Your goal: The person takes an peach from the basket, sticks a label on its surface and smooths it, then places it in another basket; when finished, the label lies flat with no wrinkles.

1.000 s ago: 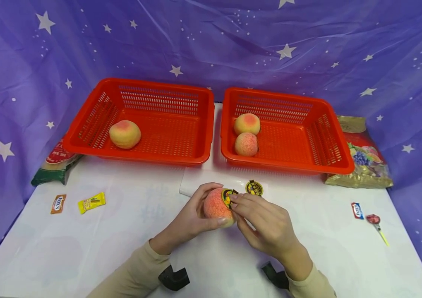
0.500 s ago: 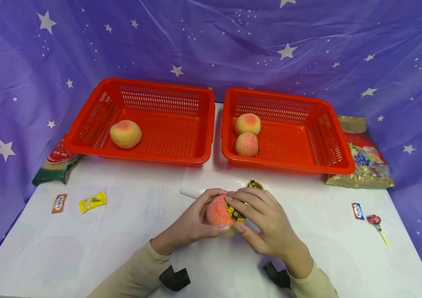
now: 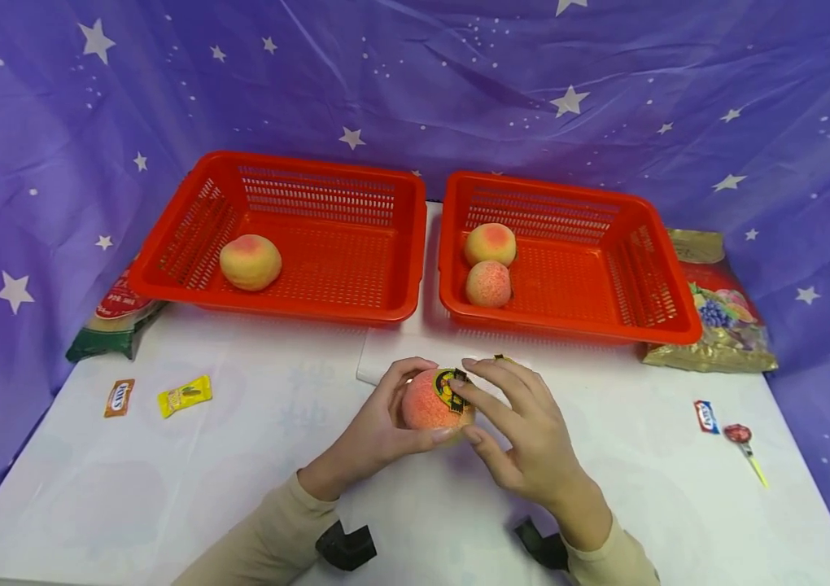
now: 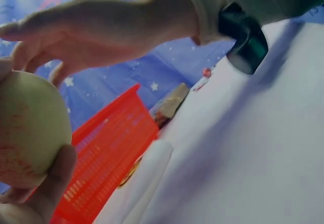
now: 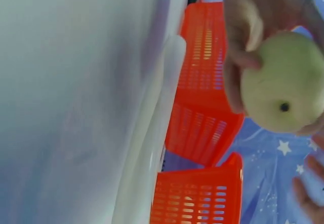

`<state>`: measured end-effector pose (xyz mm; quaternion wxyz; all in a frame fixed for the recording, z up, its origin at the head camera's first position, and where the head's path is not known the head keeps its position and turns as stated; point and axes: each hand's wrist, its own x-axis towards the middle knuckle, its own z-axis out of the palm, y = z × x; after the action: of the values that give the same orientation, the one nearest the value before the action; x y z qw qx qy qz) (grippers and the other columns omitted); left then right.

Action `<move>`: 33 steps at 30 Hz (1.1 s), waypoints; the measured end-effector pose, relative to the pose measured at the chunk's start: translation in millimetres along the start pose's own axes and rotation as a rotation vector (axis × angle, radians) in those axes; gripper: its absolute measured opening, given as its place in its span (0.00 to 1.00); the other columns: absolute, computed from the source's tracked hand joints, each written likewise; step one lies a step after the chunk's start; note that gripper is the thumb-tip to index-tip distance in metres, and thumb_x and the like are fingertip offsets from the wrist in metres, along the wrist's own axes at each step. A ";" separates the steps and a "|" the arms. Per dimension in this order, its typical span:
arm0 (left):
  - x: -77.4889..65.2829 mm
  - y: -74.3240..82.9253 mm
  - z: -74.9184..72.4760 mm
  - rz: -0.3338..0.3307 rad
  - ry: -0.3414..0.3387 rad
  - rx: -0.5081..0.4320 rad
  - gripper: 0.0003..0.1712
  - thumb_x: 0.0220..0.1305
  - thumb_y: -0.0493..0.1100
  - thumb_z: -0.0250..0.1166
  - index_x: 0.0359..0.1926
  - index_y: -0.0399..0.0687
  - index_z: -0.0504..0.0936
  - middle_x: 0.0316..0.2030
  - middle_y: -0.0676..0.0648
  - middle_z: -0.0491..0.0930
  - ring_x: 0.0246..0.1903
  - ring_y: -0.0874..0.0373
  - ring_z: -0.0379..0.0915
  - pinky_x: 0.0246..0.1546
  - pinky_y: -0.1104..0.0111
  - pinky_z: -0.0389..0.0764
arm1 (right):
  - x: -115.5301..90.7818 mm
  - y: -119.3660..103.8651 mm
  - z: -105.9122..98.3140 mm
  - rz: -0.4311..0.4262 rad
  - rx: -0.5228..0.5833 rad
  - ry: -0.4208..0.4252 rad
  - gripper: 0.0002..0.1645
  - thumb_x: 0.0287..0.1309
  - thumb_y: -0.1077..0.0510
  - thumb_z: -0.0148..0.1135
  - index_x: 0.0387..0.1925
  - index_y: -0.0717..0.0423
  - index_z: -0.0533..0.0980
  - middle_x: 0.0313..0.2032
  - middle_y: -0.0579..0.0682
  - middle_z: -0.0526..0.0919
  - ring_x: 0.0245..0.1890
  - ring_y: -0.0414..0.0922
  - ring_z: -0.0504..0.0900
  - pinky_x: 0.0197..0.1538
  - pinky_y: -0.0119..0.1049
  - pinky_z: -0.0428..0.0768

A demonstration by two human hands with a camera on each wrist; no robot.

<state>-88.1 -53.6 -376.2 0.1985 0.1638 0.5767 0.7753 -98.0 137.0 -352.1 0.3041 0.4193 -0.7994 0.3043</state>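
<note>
In the head view my left hand [image 3: 367,439] grips a pink and yellow peach [image 3: 424,405] above the middle of the table. A round black and yellow sticker [image 3: 450,391] lies on the peach's upper right side. My right hand [image 3: 535,435] is spread beside it, its index fingertip at the sticker and its thumb tip close to the fruit's lower right. From the right wrist, the pale underside of the peach [image 5: 278,82] shows a dark stem hole. The left wrist view has the peach [image 4: 33,123] between the left thumb and fingers.
Behind the hands stand a left red basket [image 3: 327,313] with one peach and a right red basket [image 3: 569,330] with two. A white sheet [image 3: 378,358] lies in front of them. Candies [image 3: 185,396], a lollipop [image 3: 738,434] and a gold bag [image 3: 715,325] sit around the sides.
The right hand covered the sticker on the peach with several fingers, then drew back and spread, leaving the index fingertip at it. The left hand keeps its grip.
</note>
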 end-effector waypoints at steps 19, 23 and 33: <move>0.0 0.4 -0.2 0.177 0.140 0.274 0.29 0.46 0.30 0.66 0.52 0.44 0.69 0.55 0.43 0.57 0.54 0.51 0.62 0.46 0.67 0.74 | -9.5 -0.6 11.2 0.116 -0.076 -0.081 0.30 0.57 0.43 0.52 0.49 0.65 0.73 0.51 0.55 0.73 0.52 0.53 0.68 0.61 0.43 0.59; 0.8 -0.3 -0.8 0.189 0.146 0.226 0.30 0.46 0.30 0.66 0.52 0.41 0.68 0.54 0.43 0.58 0.54 0.52 0.62 0.46 0.67 0.74 | -6.7 -2.0 13.0 0.080 -0.057 0.031 0.26 0.52 0.46 0.60 0.41 0.65 0.77 0.46 0.56 0.77 0.47 0.53 0.72 0.59 0.43 0.63; 1.3 -0.4 -0.9 0.136 0.149 0.184 0.32 0.46 0.30 0.67 0.52 0.43 0.63 0.53 0.46 0.58 0.54 0.53 0.61 0.48 0.68 0.73 | -8.3 -2.0 13.8 0.205 0.021 0.055 0.28 0.45 0.43 0.64 0.42 0.61 0.76 0.48 0.58 0.74 0.48 0.54 0.69 0.54 0.38 0.65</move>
<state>-89.7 -53.6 -376.8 0.0863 0.1623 0.6460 0.7409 -95.6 129.9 -366.5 0.2891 0.3299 -0.8262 0.3535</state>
